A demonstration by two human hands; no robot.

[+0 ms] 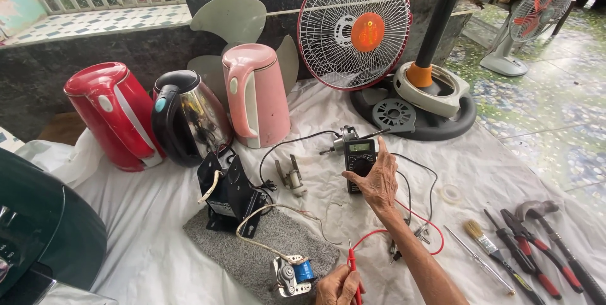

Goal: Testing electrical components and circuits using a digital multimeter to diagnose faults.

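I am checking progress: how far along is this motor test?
Done: small motor with blue coil lies removed on grey mat. In hand: left hand holds red probe; right hand touches black multimeter. Left: white fan guard remains detached.

— How many kettles do you have on the cloth?
— Three: red, steel-and-black, pink, far left.
— Fan guards?
— You've one round grille and one whole standing fan, far right.
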